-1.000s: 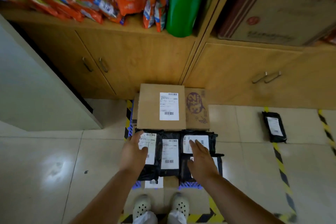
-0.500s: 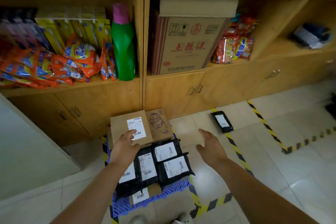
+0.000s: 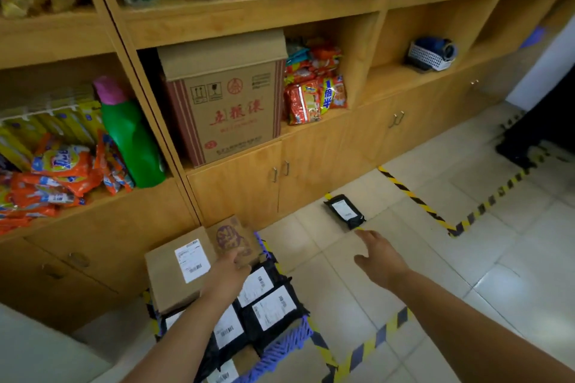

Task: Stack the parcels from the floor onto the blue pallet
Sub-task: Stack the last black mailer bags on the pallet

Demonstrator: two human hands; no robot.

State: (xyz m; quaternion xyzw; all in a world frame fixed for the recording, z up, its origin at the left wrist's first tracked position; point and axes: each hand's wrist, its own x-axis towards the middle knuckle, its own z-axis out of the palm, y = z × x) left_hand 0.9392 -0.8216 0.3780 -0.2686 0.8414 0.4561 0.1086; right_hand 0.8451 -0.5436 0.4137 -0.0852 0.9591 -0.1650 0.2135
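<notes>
The blue pallet [image 3: 280,348] lies on the floor at the bottom centre, loaded with parcels. A cardboard box with a white label [image 3: 177,267] and a second brown box with a purple print [image 3: 231,238] sit at its far side; several black bagged parcels [image 3: 267,308] lie nearer me. My left hand [image 3: 228,270] hovers over the boxes with relaxed fingers, holding nothing. My right hand [image 3: 378,256] stretches open over the tiles towards one black parcel with a white label [image 3: 344,211] lying on the floor by the cabinet.
Wooden shelving and cabinets [image 3: 311,162] run along the back, with a large carton [image 3: 227,109], snack packets and a green bottle [image 3: 130,137]. Yellow-black tape [image 3: 410,196] marks the tiled floor. A grey surface [image 3: 37,348] is at the lower left.
The view has lifted and turned right. My right hand has left the pallet and reached further towards the black parcel on the floor. My left hand stays over the boxes.
</notes>
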